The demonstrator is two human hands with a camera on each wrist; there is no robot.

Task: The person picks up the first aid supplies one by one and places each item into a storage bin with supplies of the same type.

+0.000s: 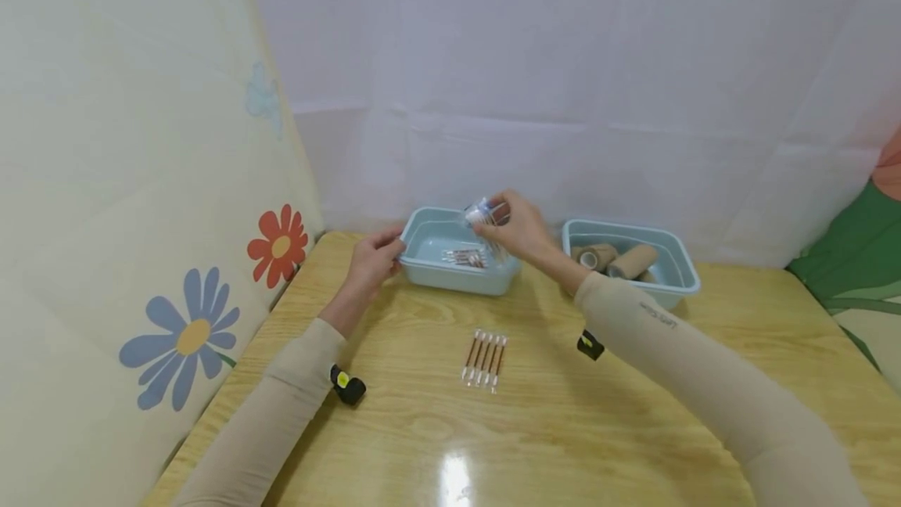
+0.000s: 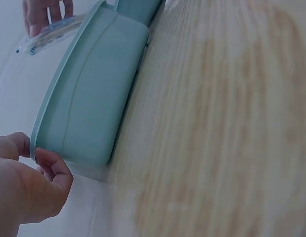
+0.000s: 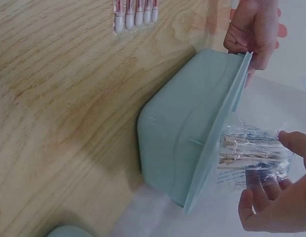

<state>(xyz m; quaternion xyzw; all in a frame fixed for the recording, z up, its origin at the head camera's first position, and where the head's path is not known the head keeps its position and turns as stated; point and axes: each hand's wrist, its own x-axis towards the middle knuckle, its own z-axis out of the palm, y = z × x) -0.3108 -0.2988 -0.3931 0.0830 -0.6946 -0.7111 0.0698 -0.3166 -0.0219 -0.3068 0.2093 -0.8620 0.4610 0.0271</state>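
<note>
At its left end, my left hand (image 1: 371, 260) pinches the rim of a light blue plastic basin (image 1: 450, 280), thumb and fingers on either side of the wall in the left wrist view. Above the basin's right side, my right hand (image 1: 519, 227) holds a clear printed packet of cotton swabs (image 3: 256, 153) with thin pale sticks. The packet hangs tilted over the opening. Inside the basin lie packs of brown-stick swabs (image 1: 464, 257). On the table in front sits a clear strip of several brown swabs with white tips (image 1: 484, 358), apart from both hands.
A second light blue basin (image 1: 688, 285) stands to the right, holding several tan rolls (image 1: 633, 261). Both basins are near the back edge of the wooden table (image 1: 549, 436). A white cloth (image 1: 450, 61) hangs behind, and a flower-printed sheet (image 1: 91, 202) at the left.
</note>
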